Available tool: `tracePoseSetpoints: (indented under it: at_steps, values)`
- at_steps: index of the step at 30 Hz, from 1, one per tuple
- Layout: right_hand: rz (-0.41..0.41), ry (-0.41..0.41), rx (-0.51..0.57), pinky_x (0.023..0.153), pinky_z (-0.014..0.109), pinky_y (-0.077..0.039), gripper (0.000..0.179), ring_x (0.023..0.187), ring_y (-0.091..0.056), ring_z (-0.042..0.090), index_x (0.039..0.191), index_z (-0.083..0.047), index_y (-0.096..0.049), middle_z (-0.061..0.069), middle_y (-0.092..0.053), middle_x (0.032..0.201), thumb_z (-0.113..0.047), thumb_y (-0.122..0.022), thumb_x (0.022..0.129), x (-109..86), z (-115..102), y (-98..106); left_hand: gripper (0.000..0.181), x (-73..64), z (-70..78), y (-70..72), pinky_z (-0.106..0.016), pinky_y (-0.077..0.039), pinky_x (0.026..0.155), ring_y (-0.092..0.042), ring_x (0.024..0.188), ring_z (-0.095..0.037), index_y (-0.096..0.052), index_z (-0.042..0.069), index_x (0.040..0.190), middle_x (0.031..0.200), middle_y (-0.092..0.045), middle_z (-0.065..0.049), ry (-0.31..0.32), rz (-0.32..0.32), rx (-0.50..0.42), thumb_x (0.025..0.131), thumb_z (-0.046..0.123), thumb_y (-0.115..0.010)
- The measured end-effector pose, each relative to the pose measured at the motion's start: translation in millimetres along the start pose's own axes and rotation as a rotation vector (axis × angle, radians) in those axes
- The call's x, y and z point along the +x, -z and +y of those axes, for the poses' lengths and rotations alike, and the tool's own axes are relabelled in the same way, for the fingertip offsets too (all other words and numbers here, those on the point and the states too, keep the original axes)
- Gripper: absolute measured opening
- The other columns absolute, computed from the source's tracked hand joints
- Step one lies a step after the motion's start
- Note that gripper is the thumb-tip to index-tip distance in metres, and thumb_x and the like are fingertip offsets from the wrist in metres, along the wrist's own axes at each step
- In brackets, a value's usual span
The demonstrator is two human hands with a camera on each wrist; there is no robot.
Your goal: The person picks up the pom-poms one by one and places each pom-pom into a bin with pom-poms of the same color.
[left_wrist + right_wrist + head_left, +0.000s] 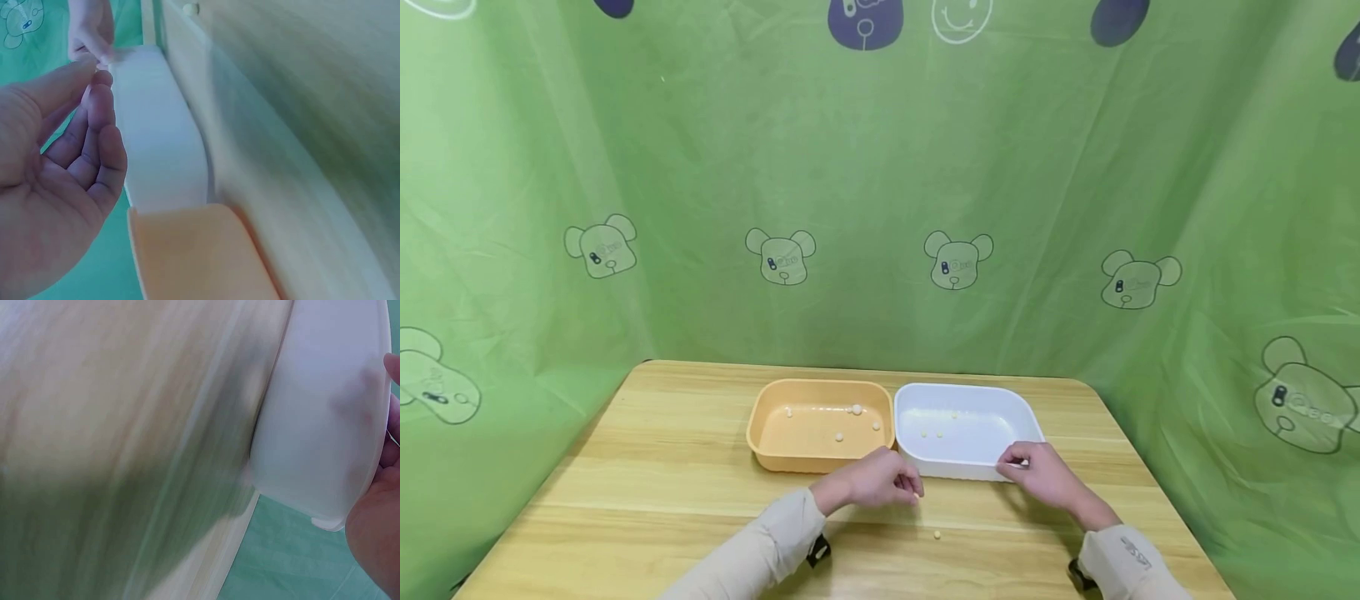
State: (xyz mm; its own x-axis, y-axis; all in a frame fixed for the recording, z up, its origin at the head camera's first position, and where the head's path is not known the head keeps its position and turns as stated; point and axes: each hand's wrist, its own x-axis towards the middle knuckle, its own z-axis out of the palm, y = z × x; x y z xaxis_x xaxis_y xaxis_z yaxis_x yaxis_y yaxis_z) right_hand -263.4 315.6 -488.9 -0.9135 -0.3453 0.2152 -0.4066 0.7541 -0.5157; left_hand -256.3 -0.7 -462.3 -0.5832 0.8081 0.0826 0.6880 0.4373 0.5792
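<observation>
My left hand (880,479) hovers over the table in front of the gap between two plastic trays. Its thumb and forefinger pinch a small pale-yellow ball (917,497), mostly hidden by the fingertips. The white tray (973,468) holds several small yellowish balls (939,434). At its front right corner, my right hand (1043,477) grips the rim between thumb and fingers; the right wrist view shows the hand at that rim. Another little yellow ball (937,535) lies on the table, nearer than the left fingertips.
An orange tray (775,460) stands against the white one's left side, with several white balls (838,437) of differing size inside. Both trays sit toward the back of the wooden table (647,467). Green printed cloth (865,167) hangs behind and on both sides.
</observation>
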Motion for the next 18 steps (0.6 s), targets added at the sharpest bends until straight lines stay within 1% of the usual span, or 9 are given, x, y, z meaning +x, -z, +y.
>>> tracePoseSetpoints:
  at_steps: [5,10,18]
  values:
    - [-0.004,-0.003,-0.006,0.071,0.029,-0.048,0.01,0.074,-0.056,0.006,0.076,-0.022,-0.067,-0.015,-0.061,0.076,-0.017,-0.07,0.085,0.4,0,0,0.006,3.6,1.6,7.7,-0.009,-0.045,0.069,-0.056,0.072,0.005,-0.071,0.007,0.09,0.079,-0.065,0.011,-0.002,0.034,-0.027,0.087,0.01,-0.069]
    - [-0.002,0.002,-0.005,0.07,0.028,-0.047,0.01,0.073,-0.055,0.005,0.076,-0.022,-0.068,-0.015,-0.06,0.076,-0.016,-0.07,0.084,0.1,0,0,0.005,10.4,2.9,17.4,-0.011,-0.046,0.069,-0.056,0.072,0.004,-0.071,0.007,0.09,0.078,-0.064,0.012,0.032,0.059,-0.087,0.088,0.01,-0.067]
    - [0.006,0.018,-0.007,0.07,0.028,-0.048,0.011,0.073,-0.056,0.005,0.075,-0.022,-0.068,-0.015,-0.061,0.076,-0.015,-0.07,0.084,0.3,0,0,0.005,21.9,3.6,33.7,-0.014,-0.047,0.071,-0.058,0.074,0.002,-0.071,0.008,0.091,0.079,-0.065,0.011,0.081,0.128,-0.113,0.087,0.011,-0.068]
